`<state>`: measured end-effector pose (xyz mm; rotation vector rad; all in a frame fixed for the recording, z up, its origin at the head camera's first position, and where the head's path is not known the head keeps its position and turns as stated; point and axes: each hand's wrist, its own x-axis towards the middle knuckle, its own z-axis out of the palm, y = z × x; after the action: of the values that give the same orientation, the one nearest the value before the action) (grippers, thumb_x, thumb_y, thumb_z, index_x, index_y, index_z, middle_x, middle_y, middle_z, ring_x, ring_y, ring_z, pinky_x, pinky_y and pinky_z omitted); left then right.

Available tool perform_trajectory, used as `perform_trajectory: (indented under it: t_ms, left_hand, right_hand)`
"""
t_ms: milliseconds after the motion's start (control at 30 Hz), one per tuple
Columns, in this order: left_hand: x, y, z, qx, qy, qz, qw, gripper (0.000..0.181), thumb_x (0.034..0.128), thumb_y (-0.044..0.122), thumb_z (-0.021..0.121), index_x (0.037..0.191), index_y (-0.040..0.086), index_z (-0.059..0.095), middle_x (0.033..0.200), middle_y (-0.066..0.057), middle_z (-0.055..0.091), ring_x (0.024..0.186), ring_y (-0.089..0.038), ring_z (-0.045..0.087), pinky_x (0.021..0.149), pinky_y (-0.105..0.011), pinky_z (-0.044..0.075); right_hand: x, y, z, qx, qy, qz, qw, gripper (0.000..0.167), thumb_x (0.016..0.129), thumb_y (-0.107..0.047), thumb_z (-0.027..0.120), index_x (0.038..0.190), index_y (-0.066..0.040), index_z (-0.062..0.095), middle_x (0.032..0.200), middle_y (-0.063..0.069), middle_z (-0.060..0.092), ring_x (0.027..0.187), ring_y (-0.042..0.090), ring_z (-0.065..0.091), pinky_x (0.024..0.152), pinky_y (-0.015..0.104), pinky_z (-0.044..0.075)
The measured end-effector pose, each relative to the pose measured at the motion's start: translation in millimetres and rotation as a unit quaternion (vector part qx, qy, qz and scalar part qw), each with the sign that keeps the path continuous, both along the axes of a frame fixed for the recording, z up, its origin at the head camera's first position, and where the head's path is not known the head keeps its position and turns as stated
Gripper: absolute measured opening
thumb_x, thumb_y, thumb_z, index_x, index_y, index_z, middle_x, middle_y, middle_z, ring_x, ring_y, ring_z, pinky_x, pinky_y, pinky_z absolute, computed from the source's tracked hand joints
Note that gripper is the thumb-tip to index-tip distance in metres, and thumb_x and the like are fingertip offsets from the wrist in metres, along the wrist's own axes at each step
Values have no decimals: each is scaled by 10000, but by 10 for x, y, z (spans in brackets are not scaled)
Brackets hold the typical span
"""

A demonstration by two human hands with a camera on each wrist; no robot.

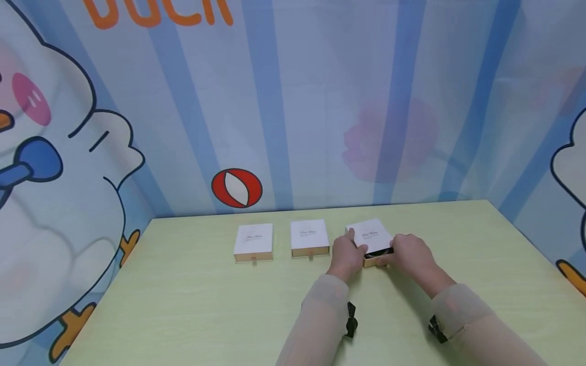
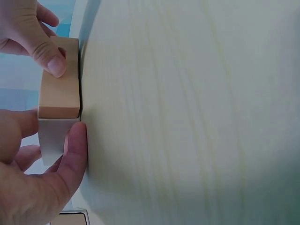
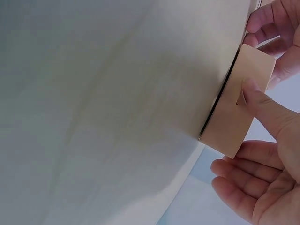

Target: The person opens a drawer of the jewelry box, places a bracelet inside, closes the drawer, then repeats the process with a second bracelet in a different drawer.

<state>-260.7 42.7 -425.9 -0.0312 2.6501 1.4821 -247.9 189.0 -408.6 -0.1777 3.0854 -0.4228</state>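
The rightmost small gift box has a white printed sleeve (image 1: 370, 233) and a gold drawer (image 3: 226, 123), which stands partly out toward me. Something dark (image 1: 379, 252) shows inside the gap; its kind cannot be made out. My left hand (image 1: 346, 256) grips the white sleeve by its side, thumb and fingers on either side of it in the left wrist view. With my right hand (image 1: 412, 255) I hold the drawer's front, the thumb pressing by its small pull tab (image 3: 241, 97). Part of the sleeve is hidden behind my hands.
Two similar white-and-gold boxes stand to the left in a row, the middle box (image 1: 310, 236) and the leftmost box (image 1: 254, 241). They rest on a pale wood-grain table (image 1: 183, 305). A printed cartoon backdrop (image 1: 316, 101) rises behind the table's far edge.
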Motion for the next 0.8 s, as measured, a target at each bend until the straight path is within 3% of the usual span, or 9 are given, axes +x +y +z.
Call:
perform_trajectory:
  t_ms: [267,533,800]
  left_hand:
    - [-8,0,-4,-52,64,-44,10000,583,915,192,620,1424,34,385,1496,-52,382,1237,-174,465,976,-313,433]
    - [-17,6,-4,55,-22,-60,10000,591,917,194,618,1434,46,372,1507,-42,362,1219,-185,464,895,-289,449]
    - [-23,3,-22,-87,6,-112,9999,586,921,206,611,1429,29,379,1500,-74,374,1358,-186,373,1090,-337,361]
  right_hand:
    - [-13,-42,33,73,-2,-159,9998,440,710,-376,808,816,20,648,614,46,532,522,165,420,468,258,320]
    - [-31,-64,31,161,61,-220,9996,474,707,-365,813,869,49,647,629,57,536,534,178,434,466,265,325]
    - [-52,-91,17,255,81,-291,9992,468,722,-357,805,884,53,647,609,55,514,520,172,425,449,258,310]
